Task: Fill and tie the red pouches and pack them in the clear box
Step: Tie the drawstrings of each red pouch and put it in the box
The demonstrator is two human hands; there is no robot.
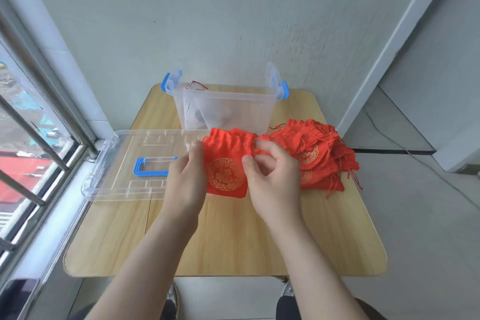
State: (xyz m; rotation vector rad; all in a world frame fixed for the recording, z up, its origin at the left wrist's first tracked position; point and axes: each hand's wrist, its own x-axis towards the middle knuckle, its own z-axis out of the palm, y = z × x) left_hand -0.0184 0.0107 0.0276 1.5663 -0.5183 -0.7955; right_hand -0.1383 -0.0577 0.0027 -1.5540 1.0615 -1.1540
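Note:
A red pouch (225, 163) with a gold round print is held up over the middle of the table. My left hand (185, 171) grips its left edge near the gathered top. My right hand (270, 171) pinches the right side of the pouch's mouth with thumb and fingers. To the right lies a pile of red pouches (317, 153) with loose red strings. The clear box (223, 106) with blue latches stands open at the back of the table; a clear bag with dark contents and a red string sits inside it.
The box's clear lid (124, 163) with a blue handle lies flat on the left, overhanging the wooden table (233, 236) toward the window bars (33, 138). A grey wall stands right behind the box. Floor and a cable lie to the right.

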